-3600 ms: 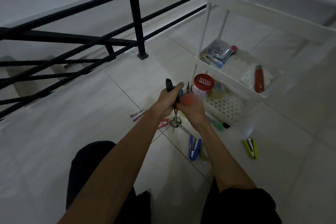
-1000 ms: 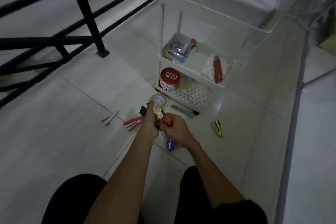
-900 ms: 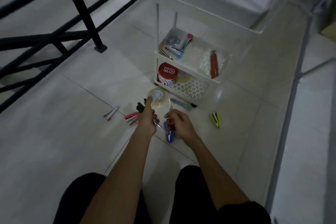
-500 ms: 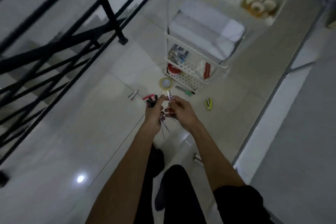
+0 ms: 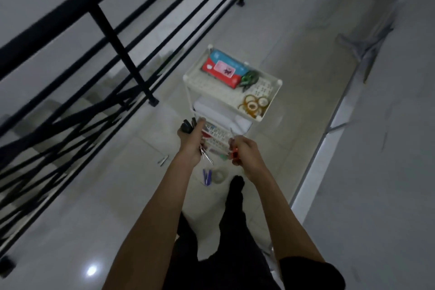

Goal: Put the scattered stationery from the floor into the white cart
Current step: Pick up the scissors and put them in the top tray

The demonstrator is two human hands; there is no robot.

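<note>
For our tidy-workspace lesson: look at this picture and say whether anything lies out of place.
Yes. A blue stapler and a tape roll lie side by side on the floor near the white cart, and a small pen-like thing lies further left. Loose on the tiles, they look out of place.

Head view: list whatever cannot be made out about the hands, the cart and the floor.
Head view, the whole frame slightly blurred.
- Left hand: how many items are in its bundle, hidden by the fingers.
- Right hand: what the orange item is, mostly covered by the fingers.
- White cart: its lower levels, hidden by its own top and both hands.
- Small floor item: too small to name.
</note>
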